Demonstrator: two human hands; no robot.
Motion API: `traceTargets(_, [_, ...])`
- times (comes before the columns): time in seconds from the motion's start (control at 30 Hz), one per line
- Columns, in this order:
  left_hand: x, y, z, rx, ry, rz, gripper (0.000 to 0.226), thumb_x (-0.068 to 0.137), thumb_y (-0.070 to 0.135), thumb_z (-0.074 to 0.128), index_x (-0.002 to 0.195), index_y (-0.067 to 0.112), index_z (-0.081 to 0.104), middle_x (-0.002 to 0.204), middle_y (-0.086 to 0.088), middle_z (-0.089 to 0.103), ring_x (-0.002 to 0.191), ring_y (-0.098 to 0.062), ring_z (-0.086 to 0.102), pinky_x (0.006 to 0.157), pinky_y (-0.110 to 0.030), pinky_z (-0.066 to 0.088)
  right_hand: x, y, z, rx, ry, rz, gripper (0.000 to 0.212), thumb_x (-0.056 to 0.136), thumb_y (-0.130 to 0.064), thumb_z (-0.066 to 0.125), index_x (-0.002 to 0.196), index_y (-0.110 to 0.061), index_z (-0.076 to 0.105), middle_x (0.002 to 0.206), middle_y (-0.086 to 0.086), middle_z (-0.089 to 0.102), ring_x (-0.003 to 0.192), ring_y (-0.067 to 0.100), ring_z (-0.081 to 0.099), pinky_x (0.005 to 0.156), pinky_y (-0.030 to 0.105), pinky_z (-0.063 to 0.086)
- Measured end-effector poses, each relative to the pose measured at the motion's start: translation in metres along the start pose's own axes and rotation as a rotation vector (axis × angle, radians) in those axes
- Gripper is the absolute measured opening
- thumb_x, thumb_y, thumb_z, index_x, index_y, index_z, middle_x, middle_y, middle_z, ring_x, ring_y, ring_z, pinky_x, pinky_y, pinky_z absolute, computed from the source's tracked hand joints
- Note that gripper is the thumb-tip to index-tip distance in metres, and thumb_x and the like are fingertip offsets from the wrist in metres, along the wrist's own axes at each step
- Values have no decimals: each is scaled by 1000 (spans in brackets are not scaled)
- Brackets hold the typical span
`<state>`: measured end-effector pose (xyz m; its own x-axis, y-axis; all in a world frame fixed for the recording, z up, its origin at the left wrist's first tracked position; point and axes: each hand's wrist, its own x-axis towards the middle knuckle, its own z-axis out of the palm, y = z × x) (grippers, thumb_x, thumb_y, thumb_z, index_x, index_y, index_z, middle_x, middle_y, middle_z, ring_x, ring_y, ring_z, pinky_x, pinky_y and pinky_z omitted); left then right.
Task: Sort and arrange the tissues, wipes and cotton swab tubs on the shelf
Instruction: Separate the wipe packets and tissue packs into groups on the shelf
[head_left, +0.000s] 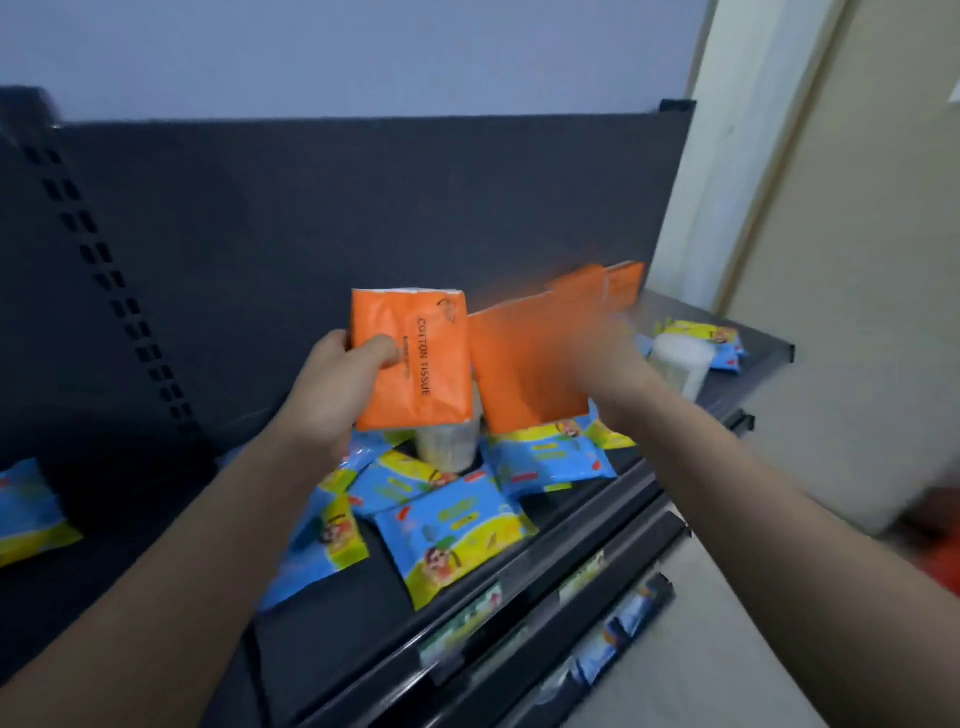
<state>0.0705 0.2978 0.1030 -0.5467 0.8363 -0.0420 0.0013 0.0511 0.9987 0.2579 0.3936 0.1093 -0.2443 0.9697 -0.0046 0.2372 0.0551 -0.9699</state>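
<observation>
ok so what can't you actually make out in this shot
Head view only.
Right hand: motion blur hides whether it grips the second orange pack.
Cotton swab tub: mostly hidden behind the orange tissue pack in the left hand.
Wipes pack, left edge: cut by the frame.
Shelf labels: too blurred to read.

An upright orange tissue pack (415, 358) and a blurred orange pack (524, 364) are raised above strewn blue-yellow wipes packs (457, 530) around a white tub (447, 441).
</observation>
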Motion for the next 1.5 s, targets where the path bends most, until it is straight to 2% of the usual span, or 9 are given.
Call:
traceTargets(0.17, [22, 6, 97, -39, -21, 53, 27, 82, 12, 60, 108, 7, 60, 102, -12, 70, 93, -26, 68, 89, -47, 53, 49, 23, -89, 36, 46, -24, 38, 70, -11, 70, 106, -16, 62, 105, 9, 69, 95, 28, 66, 89, 45, 53])
traceTargets(0.37, [51, 7, 207, -28, 81, 149, 34, 80, 13, 69, 110, 7, 54, 103, -9, 65, 97, -25, 64, 88, -42, 52, 121, 47, -188, 89, 99, -69, 35, 76, -15, 73, 107, -16, 56, 107, 8, 66, 94, 25, 66, 90, 45, 53])
traceTargets(0.6, [90, 7, 250, 26, 136, 190, 35, 79, 17, 70, 108, 13, 52, 111, -8, 64, 97, -20, 64, 84, -39, 53, 194, 58, -226, 90, 170, -123, 34, 78, -12, 72, 108, -13, 56, 103, 7, 65, 94, 26, 65, 88, 43, 54])
traceTargets(0.73, [124, 9, 262, 15, 137, 211, 32, 82, 13, 67, 110, 14, 50, 110, -5, 64, 94, -16, 64, 80, -35, 53, 229, 61, -229, 48, 130, -181, 32, 79, -9, 71, 103, -19, 53, 100, 2, 64, 86, 20, 63, 75, 33, 51])
traceTargets(1.0, [187, 7, 297, 78, 69, 204, 33, 82, 12, 68, 111, 19, 54, 108, 0, 64, 97, -15, 63, 79, -32, 53, 303, 68, -247, -288, 81, -307, 34, 73, 0, 69, 93, -23, 54, 71, -8, 56, 64, 10, 52, 65, 26, 45])
traceTargets(1.13, [208, 6, 304, 137, 89, 205, 35, 80, 11, 69, 111, 20, 56, 105, 1, 64, 92, -12, 62, 79, -30, 51, 343, 77, -240, -555, 5, -307, 43, 62, -24, 67, 104, -34, 61, 97, 6, 64, 98, 31, 60, 91, 47, 47])
traceTargets(1.27, [222, 1, 311, 185, 162, 187, 35, 81, 11, 69, 113, 19, 55, 103, 0, 63, 87, -11, 61, 77, -29, 52, 380, 85, -230, -811, -146, -323, 53, 75, -19, 68, 124, -33, 55, 118, 9, 59, 118, 33, 50, 103, 44, 35])
traceTargets(1.4, [231, -2, 327, 230, 213, 143, 41, 82, 12, 68, 119, 18, 52, 98, 5, 60, 83, -6, 58, 66, -22, 47, 407, 91, -229, -978, -270, -381, 45, 76, -17, 66, 116, -22, 45, 104, 5, 57, 113, 31, 49, 96, 39, 29])
traceTargets(1.5, [238, -7, 339, 247, 294, 129, 41, 80, 10, 70, 115, 17, 51, 110, -3, 60, 94, -15, 60, 81, -32, 51, 425, 92, -230, -1042, -378, -445, 37, 78, -16, 64, 112, -21, 47, 97, 4, 53, 114, 30, 47, 97, 40, 28])
